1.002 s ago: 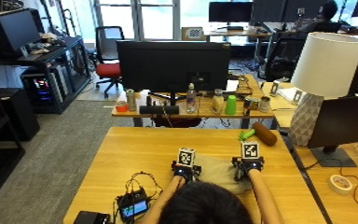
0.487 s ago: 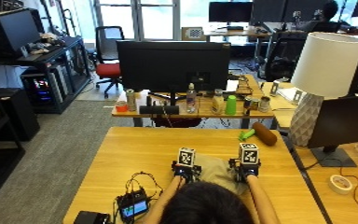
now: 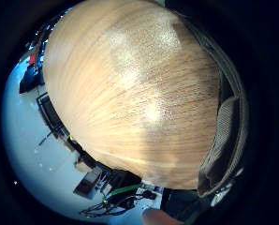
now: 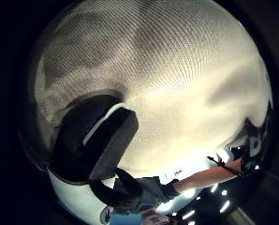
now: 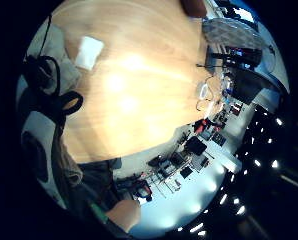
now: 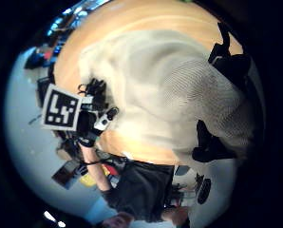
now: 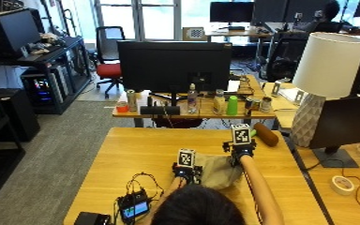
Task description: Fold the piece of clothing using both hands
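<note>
Both hands are on the beige garment (image 7: 221, 169) lying on the wooden bench (image 7: 142, 150) in front of the person, the left hand (image 7: 186, 171) at its near-left edge, the right hand (image 7: 242, 151) at its far-right corner (finger positions can't be made out).

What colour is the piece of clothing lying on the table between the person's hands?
The clothing is beige or light tan, shown best in the outside view.
</note>
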Motion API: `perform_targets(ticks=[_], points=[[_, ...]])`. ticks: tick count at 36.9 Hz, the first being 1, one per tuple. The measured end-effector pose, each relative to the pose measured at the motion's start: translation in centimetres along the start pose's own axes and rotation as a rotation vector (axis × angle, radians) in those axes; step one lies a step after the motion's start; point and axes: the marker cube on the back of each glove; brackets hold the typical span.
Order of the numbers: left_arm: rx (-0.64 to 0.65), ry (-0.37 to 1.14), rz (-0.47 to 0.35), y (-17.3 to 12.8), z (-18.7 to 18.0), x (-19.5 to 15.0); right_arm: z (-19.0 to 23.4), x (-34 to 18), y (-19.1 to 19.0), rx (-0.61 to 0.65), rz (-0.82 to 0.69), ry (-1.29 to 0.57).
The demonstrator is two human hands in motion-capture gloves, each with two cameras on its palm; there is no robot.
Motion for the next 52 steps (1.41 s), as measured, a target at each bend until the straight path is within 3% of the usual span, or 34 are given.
perform_targets(ticks=[5, 11, 15, 18, 24, 29, 31, 34, 38, 44, 49, 52], points=[[0.027, 0.015, 0.025, -0.2, -0.1, 0.1, -3.8, -1.8, 0.2, 0.121, 0.033, 0.079], [0.034, 0.014, 0.023, -0.2, 0.0, 0.1, -5.8, -4.2, 0.0, 0.144, -0.017, 0.116], [-0.023, 0.022, 0.034, 0.3, 0.3, 0.2, -5.8, -5.2, -2.2, 0.091, -0.026, 0.154], [-0.041, 0.022, 0.050, 0.5, 0.3, 0.2, -5.1, -5.0, -3.3, -0.032, 0.018, 0.163], [-0.068, 0.025, 0.034, 0.7, 0.4, 0.1, -6.5, -5.5, 0.6, 0.093, -0.032, 0.157], [-0.025, 0.049, 0.010, 0.3, 0.0, -0.1, -4.2, -4.2, -2.8, -0.181, 0.106, 0.158], [0.002, 0.080, 0.023, 0.0, -0.4, -0.3, -4.4, -4.1, -3.4, -0.114, 0.095, 0.164], [0.029, 0.190, 0.051, 0.2, -1.4, -0.9, -5.6, -4.3, -2.3, 0.087, 0.031, 0.175], [0.103, 0.312, 0.106, 1.4, -3.3, -2.4, -6.0, -4.0, -1.5, 0.133, 0.036, 0.190], [0.341, 0.348, 0.066, 3.9, -7.4, -6.0, -7.1, -4.9, 0.7, 0.206, 0.015, 0.260], [0.429, 0.349, -0.071, 5.1, -9.1, -8.3, -7.0, -6.1, 0.9, 0.159, 0.054, 0.316], [0.455, 0.309, -0.179, 6.4, -9.8, -10.5, -6.4, -8.1, -2.0, 0.142, 0.110, 0.369]])
